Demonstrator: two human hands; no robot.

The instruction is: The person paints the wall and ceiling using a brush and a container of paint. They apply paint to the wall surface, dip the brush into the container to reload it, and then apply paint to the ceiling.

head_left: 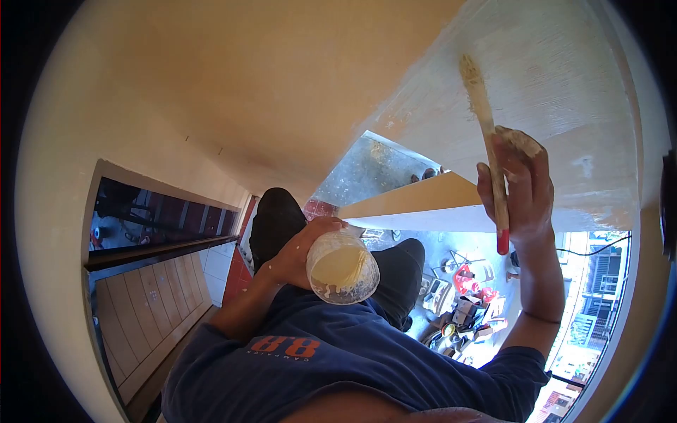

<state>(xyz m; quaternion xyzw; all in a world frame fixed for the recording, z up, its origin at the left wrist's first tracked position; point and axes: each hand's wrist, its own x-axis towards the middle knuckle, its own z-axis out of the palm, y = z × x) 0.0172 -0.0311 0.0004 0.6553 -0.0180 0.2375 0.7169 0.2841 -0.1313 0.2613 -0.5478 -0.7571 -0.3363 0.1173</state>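
Paint sits in a small plastic cup, gripped around its side by the left hand near picture centre, mouth tilted toward the camera. At two o'clock the right hand is clenched around a brush, red handle end pointing to six o'clock, bristles to twelve, long axis nearly vertical. Bristles are pressed against the pale ceiling surface. Even coverage is judged to need long overlapping strokes and a lightly loaded brush, the cup kept level.
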